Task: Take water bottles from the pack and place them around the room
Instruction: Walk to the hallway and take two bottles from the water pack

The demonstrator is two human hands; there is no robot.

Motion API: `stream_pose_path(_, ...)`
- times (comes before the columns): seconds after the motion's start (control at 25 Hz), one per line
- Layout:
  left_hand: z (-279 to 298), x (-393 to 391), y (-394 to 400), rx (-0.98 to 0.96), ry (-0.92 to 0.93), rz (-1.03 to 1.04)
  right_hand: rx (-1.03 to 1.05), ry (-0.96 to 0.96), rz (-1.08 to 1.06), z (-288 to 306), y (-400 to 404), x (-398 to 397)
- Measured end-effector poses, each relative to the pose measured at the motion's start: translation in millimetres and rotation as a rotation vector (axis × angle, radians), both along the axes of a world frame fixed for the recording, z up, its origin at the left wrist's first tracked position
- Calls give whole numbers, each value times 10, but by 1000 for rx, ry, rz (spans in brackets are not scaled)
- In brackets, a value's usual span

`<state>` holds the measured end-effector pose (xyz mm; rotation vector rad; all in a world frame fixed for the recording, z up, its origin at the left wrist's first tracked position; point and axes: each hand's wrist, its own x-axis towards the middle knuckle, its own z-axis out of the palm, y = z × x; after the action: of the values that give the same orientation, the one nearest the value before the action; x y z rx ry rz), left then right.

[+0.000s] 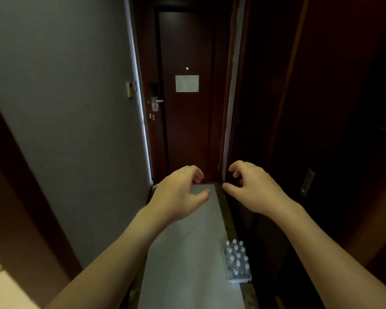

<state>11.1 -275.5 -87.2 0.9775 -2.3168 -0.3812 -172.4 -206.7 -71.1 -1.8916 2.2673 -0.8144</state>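
Observation:
A shrink-wrapped pack of water bottles [237,262] with white caps stands on the pale hallway floor [187,253], low and right of centre, against the dark wall base. My left hand [179,190] and my right hand [251,187] are stretched out in front of me at about chest height, well above and beyond the pack. Both hands hold nothing, with the fingers loosely curled and apart.
A narrow corridor leads to a dark wooden door [187,97] with a white notice [187,83] and a handle with lock [156,103]. A grey wall [65,97] runs along the left. Dark wooden sliding panels with a recessed pull [306,182] line the right.

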Motion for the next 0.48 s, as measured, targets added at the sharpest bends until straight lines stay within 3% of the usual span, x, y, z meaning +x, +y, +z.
stream_pose_path(0.2, 138, -668, -1286, 35, 7, -113, -33, -41, -143, 96, -933, -496)
stream_pose_path(0.48, -208, -1771, -2439, 97, -12, -236, -47, -103, -228, -268, -2015, -1471)
